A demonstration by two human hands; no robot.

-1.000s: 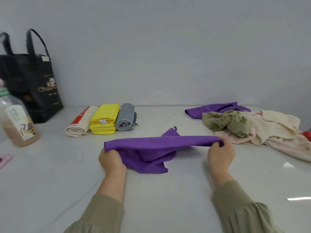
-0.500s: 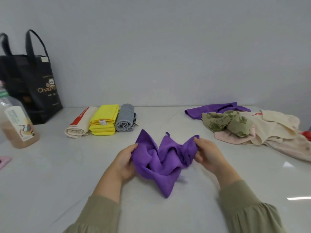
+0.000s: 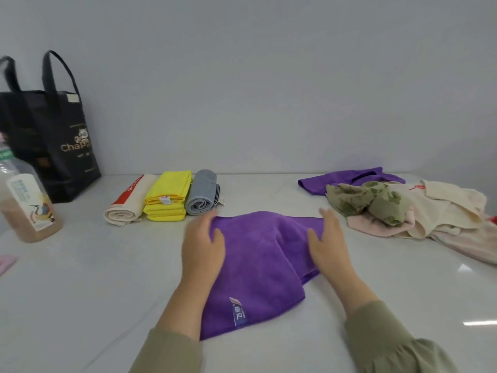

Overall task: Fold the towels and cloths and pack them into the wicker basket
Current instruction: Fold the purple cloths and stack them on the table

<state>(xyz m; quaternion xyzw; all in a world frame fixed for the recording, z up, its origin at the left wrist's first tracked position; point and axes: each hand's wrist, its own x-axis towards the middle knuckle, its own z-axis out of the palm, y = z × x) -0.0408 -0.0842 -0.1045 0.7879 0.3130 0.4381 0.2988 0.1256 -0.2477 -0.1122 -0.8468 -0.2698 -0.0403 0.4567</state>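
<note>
White table: purple cloth spread flat.

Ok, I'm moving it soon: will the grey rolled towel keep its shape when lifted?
Likely floppy: the grey rolled towel is soft cloth, nothing visibly ties it, so it may unwind. Round, it could roll if pushed, though the yellow folded towel alongside blocks one side.

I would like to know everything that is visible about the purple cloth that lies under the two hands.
The purple fleecy cloth looks like soft microfibre. It lies folded and nearly flat on the white table, with a lower layer showing at its right side. A small blue sewn label with white marks sits near its front corner. The left hand presses flat on its left edge and the right hand on its right part, fingers straight. Nothing else touches it.
</note>
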